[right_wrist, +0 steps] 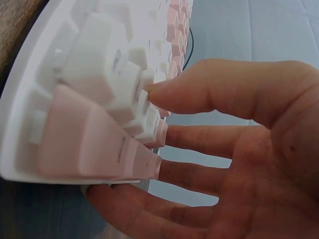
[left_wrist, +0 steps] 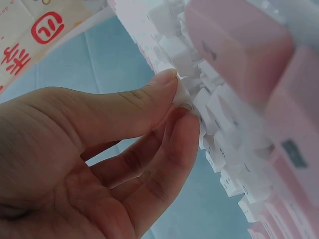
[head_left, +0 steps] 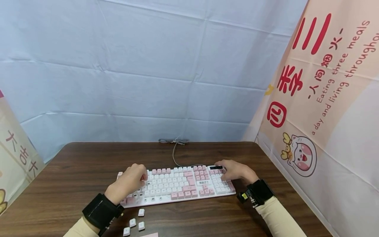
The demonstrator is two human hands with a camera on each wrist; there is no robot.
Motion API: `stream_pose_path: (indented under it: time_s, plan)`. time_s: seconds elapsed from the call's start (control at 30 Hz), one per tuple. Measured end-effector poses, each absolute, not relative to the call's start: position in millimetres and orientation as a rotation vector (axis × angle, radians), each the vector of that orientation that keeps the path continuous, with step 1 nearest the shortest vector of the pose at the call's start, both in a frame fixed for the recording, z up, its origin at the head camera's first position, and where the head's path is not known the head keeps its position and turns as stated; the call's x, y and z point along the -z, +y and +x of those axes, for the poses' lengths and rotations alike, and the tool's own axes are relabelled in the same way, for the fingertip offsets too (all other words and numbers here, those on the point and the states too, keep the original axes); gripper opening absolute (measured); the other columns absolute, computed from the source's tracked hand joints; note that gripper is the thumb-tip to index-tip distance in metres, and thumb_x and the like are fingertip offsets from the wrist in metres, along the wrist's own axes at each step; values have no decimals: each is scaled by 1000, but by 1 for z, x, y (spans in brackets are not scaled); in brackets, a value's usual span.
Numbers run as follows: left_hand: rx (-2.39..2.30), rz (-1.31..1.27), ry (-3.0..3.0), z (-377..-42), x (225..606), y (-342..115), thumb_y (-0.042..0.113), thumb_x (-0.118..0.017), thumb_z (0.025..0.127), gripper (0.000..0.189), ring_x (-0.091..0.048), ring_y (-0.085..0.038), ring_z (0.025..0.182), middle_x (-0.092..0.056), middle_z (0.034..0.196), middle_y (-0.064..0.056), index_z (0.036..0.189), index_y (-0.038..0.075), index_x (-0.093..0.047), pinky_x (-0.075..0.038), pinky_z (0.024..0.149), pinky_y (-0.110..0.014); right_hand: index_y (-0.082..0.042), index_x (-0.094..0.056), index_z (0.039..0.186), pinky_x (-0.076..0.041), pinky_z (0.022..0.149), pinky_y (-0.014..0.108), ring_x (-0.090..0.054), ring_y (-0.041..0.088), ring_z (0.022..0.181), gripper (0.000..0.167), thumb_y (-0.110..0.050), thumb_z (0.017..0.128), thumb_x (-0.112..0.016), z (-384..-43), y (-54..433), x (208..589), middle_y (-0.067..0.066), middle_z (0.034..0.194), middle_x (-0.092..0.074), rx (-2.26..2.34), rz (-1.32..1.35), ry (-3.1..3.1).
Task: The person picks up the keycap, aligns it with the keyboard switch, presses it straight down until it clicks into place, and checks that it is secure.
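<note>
In the head view, a white-and-pink keyboard (head_left: 168, 181) lies across the middle of the worktop (head_left: 88, 161), its cable (head_left: 173, 152) running to the far edge. The left hand (head_left: 131, 178) is over the keyboard's left part, fingers bent, and the right hand (head_left: 237, 171) is at its far right corner. Four loose white keycaps (head_left: 133, 223) (none touching another) lie near the left end, on the near side. In the left wrist view, the thumb and index finger nearly close, pinching a small white key (left_wrist: 183, 94); I cannot tell whether it sits clear of its switch. In the right wrist view, the hand is part-open, gripping the keyboard, thumb on a white key and fingers along the edge.
</note>
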State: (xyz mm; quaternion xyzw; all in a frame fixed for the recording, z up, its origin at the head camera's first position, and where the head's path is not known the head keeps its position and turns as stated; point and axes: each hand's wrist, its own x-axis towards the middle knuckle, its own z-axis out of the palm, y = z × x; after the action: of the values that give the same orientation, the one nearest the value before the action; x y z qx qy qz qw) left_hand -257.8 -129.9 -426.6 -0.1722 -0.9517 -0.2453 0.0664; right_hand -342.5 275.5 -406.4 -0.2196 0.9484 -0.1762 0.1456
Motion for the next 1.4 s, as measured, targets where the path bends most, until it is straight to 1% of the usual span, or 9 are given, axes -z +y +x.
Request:
stream_pose_path:
  time_s: [0.13,0.27,0.47,0.77,0.93,1.07,1.2,1.4]
  plan:
    - [741,-512,-2878,-258,426,-129,-10,-76,83,17,-56,-13,70,-68,83,-7,89,6,-74,-52,66,-33,3,-55,143,-49,98,48,-58,25,107,68,3,78,-74,-342,275,407,18,133,-62,505,-629,2735]
    - [737,-512,-2876,-258,427,-130,-10,-76,83,17,-55,-12,69,-68,83,-6,89,6,-74,-52,65,-32,3,-55,143,-49,95,46,-58,25,104,67,4,78,-73,-342,275,407,16,129,-64,508,-633,2731]
    - [736,-505,-2872,-260,429,-130,-11,-75,83,18,-55,-12,69,-68,82,-5,89,6,-74,-52,65,-32,4,-54,144,-49,93,44,-57,26,104,69,3,78,-73,-342,275,406,20,134,-62,498,-629,2734]
    - [740,-515,-2865,-260,428,-130,-11,-76,82,18,-56,-13,71,-69,83,-5,88,6,-75,-54,67,-33,5,-54,143,-49,88,39,-57,22,97,67,3,79,-72,-343,275,406,14,122,-66,479,-663,2724]
    - [735,-504,-2862,-260,429,-130,-10,-77,81,17,-55,-13,69,-69,82,-6,87,6,-74,-53,65,-33,3,-56,142,-49,88,39,-58,23,97,66,4,78,-73,-343,274,406,12,119,-67,484,-654,2728]
    - [732,-509,-2859,-261,430,-130,-9,-78,81,16,-57,-13,70,-69,81,-6,87,6,-74,-53,65,-33,3,-56,142,-49,89,39,-59,24,99,67,4,78,-73,-344,273,407,12,121,-67,486,-647,2732]
    - [735,-517,-2865,-260,430,-131,-9,-77,82,16,-59,-13,70,-68,81,-6,88,6,-74,-53,65,-34,4,-55,143,-50,90,41,-59,25,101,68,4,78,-73,-344,274,407,15,125,-66,483,-648,2736]
    - [721,-530,-2845,-260,430,-133,-11,-75,82,18,-58,-11,70,-68,80,-4,86,6,-74,-53,67,-33,5,-54,144,-50,93,44,-59,25,104,68,3,79,-74,-344,275,408,18,130,-64,466,-652,2740]
